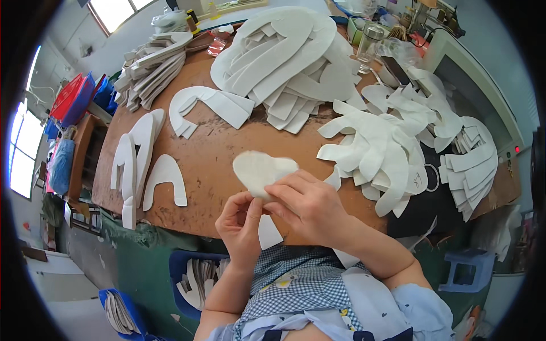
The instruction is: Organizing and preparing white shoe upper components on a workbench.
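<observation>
Above the near edge of the brown table (227, 148), both of my hands pinch a white curved cut piece (253, 169). My left hand (242, 224) is closed at its lower edge, thumb and fingertips together. My right hand (310, 199) grips the piece's right side, with its fingers bent over it. Part of the piece is hidden behind the fingers, and its outline is slightly blurred. Just below my hands, a small white piece (269, 232) lies at the table edge. To the left rests a U-shaped white piece (166, 177) beside a standing stack of similar pieces (147, 136).
A large pile of white U-shaped pieces (284, 57) covers the table's far middle. Looser white pieces (381, 150) lie at right, near a monitor (466, 85) and a glass jar (371, 42). Blue bins (182, 267) hold more pieces below; a blue stool (466, 270) stands at right.
</observation>
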{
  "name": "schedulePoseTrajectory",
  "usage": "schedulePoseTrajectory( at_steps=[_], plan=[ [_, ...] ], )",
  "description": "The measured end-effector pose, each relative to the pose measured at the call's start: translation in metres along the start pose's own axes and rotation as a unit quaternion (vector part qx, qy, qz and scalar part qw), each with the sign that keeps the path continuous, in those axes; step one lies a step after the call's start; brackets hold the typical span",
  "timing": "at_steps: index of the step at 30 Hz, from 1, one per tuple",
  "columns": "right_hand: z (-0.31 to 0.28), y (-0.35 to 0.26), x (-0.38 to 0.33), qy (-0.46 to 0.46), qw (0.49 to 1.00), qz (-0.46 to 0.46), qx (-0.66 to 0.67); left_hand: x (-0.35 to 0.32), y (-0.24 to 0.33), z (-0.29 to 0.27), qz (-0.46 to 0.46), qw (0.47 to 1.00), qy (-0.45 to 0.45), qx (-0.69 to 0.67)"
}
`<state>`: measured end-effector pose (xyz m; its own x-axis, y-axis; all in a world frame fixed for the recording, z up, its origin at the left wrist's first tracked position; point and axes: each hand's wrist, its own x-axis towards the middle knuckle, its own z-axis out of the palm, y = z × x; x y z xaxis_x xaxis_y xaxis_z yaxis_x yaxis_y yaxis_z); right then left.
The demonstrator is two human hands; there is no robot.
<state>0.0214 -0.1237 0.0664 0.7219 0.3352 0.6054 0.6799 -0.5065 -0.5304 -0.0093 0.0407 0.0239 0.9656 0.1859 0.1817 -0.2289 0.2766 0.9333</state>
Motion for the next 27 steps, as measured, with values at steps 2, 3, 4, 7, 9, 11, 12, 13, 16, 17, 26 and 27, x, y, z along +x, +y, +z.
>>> schedulePoseTrajectory(
  at_steps=[2, 3, 4, 7, 9, 11, 12, 13, 16, 17, 26, 27],
  plan=[
    [0.005, 0.006, -0.002, -0.05, 0.998, -0.004, 0.024, 0.0, 0.0, -0.001, -0.046, 0.999, -0.01, -0.011],
    [0.004, 0.009, -0.005, -0.064, 0.997, 0.012, 0.045, -0.001, -0.002, -0.003, -0.053, 0.998, -0.018, -0.01],
    [0.004, 0.01, -0.007, -0.08, 0.994, 0.031, 0.065, -0.002, -0.001, -0.004, -0.054, 0.998, -0.015, -0.009],
    [0.013, 0.001, -0.009, -0.025, 0.986, 0.065, 0.153, 0.005, 0.005, 0.003, 0.02, 0.992, -0.096, 0.082],
    [0.003, 0.004, -0.005, -0.051, 0.974, 0.119, 0.185, 0.012, 0.013, 0.002, 0.058, 0.984, -0.087, 0.143],
    [-0.014, 0.008, 0.004, -0.09, 0.921, 0.263, 0.273, 0.025, 0.017, -0.007, 0.151, 0.956, -0.052, 0.244],
    [-0.019, 0.016, 0.007, -0.092, 0.921, 0.261, 0.273, 0.031, 0.02, -0.009, 0.152, 0.957, -0.05, 0.244],
    [-0.024, 0.023, 0.009, -0.098, 0.889, 0.293, 0.337, 0.036, 0.024, -0.009, 0.165, 0.95, -0.032, 0.264],
    [-0.02, 0.044, 0.009, -0.09, 0.843, 0.319, 0.425, 0.037, 0.012, -0.02, 0.112, 0.976, -0.059, 0.178],
    [-0.02, 0.051, 0.008, -0.117, 0.834, 0.339, 0.419, 0.033, 0.01, -0.024, -0.068, 0.988, -0.079, 0.114],
    [0.019, 0.093, 0.001, -0.242, 0.881, 0.385, 0.132, 0.011, -0.041, -0.041, -0.202, 0.937, -0.029, 0.284],
    [0.023, 0.097, 0.005, -0.227, 0.887, 0.383, 0.119, 0.016, -0.042, -0.041, -0.181, 0.931, -0.01, 0.315]
  ],
)
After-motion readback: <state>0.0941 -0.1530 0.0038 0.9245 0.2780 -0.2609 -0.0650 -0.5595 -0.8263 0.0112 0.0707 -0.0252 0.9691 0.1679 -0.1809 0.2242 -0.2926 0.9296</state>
